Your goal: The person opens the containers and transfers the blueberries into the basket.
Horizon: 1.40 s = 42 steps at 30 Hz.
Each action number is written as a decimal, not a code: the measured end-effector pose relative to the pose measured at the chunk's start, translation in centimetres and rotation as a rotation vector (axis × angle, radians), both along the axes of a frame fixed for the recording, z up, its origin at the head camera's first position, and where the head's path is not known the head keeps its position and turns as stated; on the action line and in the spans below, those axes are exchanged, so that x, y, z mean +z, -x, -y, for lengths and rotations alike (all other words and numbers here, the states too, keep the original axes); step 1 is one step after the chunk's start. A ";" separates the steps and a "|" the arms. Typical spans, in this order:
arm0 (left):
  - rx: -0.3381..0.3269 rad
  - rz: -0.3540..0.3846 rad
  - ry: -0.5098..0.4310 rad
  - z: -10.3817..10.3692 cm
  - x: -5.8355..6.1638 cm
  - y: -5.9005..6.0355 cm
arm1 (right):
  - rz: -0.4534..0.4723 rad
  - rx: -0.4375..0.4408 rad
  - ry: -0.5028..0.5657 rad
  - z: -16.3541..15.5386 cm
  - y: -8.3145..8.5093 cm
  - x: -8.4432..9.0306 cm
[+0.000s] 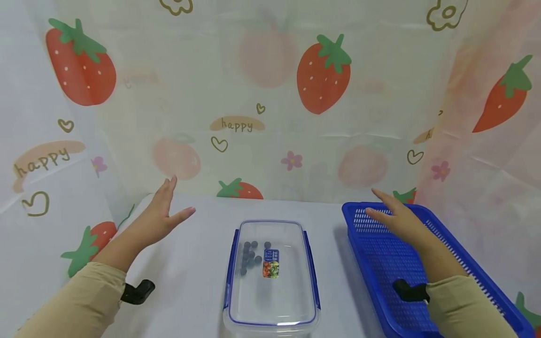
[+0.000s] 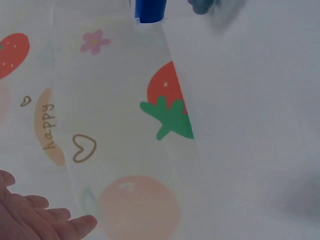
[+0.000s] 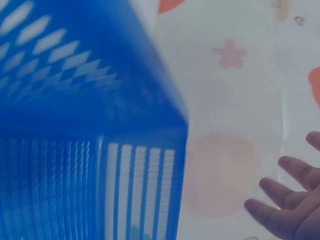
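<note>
A clear plastic food box (image 1: 287, 300) with blue side clips stands in the middle of the table, its lid on. Through the lid show several small dark round pieces (image 1: 251, 259), and a blue label with a picture of produce. Left of the box my left hand (image 1: 162, 213) is held up in the air, fingers extended and thumb apart, holding nothing. My right hand (image 1: 399, 219) hovers over the far part of a blue plastic basket (image 1: 372, 277), its fingers spread and nothing in them. Fingertips of both hands also show in their wrist views.
A white cloth covers the table (image 1: 186, 281). Behind it and along both sides hangs a pale curtain (image 1: 270, 103) printed with strawberries and hearts. The long slatted basket fills the right side. At the top of the left wrist view is a blue object (image 2: 150, 10), cut off by the edge.
</note>
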State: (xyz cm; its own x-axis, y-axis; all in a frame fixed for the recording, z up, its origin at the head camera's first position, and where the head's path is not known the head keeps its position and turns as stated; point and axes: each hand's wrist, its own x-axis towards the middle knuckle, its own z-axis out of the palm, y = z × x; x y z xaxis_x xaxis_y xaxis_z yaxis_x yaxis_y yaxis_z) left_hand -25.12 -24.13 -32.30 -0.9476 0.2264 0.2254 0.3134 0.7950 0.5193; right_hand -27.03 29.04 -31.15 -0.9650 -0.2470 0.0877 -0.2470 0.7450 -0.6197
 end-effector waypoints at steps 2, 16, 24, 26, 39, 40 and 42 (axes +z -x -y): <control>-0.001 0.005 -0.036 -0.1 0.1 0.0 | 0.005 -0.010 0.062 0.3 -0.1 0.2; -0.040 0.118 -0.343 -1.4 -0.1 -0.9 | 0.073 0.025 0.357 3.4 -0.3 0.4; -0.053 0.171 -0.401 -2.2 -0.3 -1.3 | 0.100 0.041 0.410 5.7 -0.4 -0.4; -0.053 0.185 -0.404 -2.4 -0.4 -1.4 | 0.113 0.037 0.413 6.4 -0.5 -0.6; -0.065 0.265 -0.422 -3.8 -2.3 -1.8 | 0.244 -0.049 0.455 10.7 -2.1 -1.4; -0.066 0.270 -0.423 -3.9 -2.5 -1.8 | 0.248 -0.057 0.447 11.0 -2.3 -1.4; -0.061 0.279 -0.416 -3.9 -3.0 -2.0 | 0.256 -0.072 0.440 11.4 -2.7 -1.7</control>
State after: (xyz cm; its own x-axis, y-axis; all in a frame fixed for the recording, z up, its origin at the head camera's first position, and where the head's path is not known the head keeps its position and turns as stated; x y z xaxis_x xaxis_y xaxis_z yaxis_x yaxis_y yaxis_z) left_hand -23.15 -20.23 -35.26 -0.9725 0.2279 0.0482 0.1567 0.4873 0.8591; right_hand -24.36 17.65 -32.83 -0.9824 -0.1718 -0.0727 -0.0041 0.4095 -0.9123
